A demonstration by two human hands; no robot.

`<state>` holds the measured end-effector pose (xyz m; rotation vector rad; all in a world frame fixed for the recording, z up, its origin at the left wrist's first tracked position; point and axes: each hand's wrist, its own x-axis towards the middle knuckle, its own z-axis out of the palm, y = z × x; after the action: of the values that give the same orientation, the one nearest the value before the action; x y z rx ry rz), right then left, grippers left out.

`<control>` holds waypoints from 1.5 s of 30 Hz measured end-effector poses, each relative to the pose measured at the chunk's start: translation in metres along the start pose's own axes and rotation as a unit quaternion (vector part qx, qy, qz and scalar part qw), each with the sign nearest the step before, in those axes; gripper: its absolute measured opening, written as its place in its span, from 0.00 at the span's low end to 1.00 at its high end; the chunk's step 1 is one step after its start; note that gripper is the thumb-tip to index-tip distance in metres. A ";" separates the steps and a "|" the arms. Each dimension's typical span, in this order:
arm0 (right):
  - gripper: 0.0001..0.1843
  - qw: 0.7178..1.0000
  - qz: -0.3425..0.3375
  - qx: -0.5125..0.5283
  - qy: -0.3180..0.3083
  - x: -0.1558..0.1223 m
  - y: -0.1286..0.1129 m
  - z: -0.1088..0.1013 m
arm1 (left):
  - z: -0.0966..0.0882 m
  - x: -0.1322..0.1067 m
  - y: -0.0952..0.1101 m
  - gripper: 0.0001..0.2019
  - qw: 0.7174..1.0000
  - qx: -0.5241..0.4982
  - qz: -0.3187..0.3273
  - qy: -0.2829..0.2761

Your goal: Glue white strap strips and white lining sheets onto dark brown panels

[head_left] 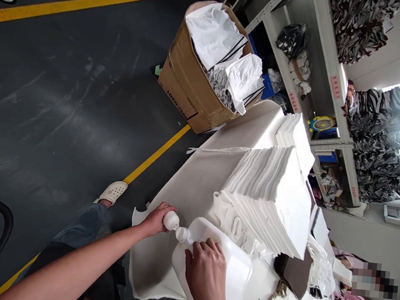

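**Left hand**: closed around a round white cap, fingers wrapped over it.
**Right hand**: half curled, fingers resting on the jug beside its spout.
**Left arm**: bare, reaching across from the lower left, above my leg.
**Jug**: white plastic, flat, lying on a white sheet under my right hand.
**Spout**: on the jug's end, touching the cap, between my hands.
**Stack**: folded white bags, tilted, just beyond the jug; its loose white straps touch the jug.
**Second stack**: smaller, farther along the table.
**Box**: open cardboard, holding white fabric, beyond the table's end.
**Shelves**: metal, beyond the box, holding bags and bins.
**Co-worker**: at the lower right, mostly hidden and blurred.
**Floor**: dark, with yellow lines.
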<state>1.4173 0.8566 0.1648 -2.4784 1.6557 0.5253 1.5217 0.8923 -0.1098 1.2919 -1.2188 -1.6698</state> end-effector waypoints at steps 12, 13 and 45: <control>0.13 1.000 -0.002 0.006 0.011 -0.002 0.000 -0.001 | -0.002 -0.001 0.003 0.29 1.000 -0.012 0.001 0.000; 0.13 1.000 -0.001 0.008 0.011 -0.002 0.000 -0.001 | -0.002 0.000 0.003 0.29 1.000 -0.013 0.001 0.000; 0.12 1.000 0.002 0.022 -0.003 -0.009 0.008 -0.004 | 0.002 -0.006 0.013 0.30 1.000 -0.021 -0.001 -0.008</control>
<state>1.4075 0.8604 0.1728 -2.4395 1.6528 0.4911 1.5210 0.8941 -0.0955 1.2573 -1.1866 -1.7006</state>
